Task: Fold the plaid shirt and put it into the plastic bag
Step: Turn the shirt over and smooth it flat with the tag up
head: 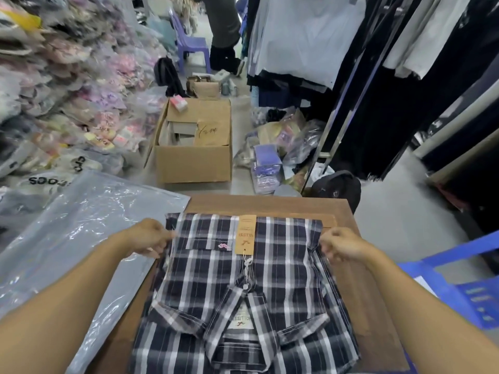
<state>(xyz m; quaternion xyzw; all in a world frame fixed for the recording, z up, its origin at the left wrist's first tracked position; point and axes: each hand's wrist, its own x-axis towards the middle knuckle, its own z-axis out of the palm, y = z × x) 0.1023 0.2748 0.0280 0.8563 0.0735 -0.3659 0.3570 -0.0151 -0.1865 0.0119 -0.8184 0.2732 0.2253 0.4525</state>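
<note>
Both hands, left hand and right hand, pinch the folded plaid shirt on a wooden table; plastic bag left, cardboard box beyond.

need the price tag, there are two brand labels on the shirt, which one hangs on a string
The tan card tag lying beside the chest pocket; its string runs down toward the top button. The other label is sewn inside the collar.

Setting: clothing shop or wholesale stall. Left of the left hand, bagged garments piled high; right of the right hand, hanging clothes on a rack. Beyond both hands, an open cardboard box on the floor.
</note>
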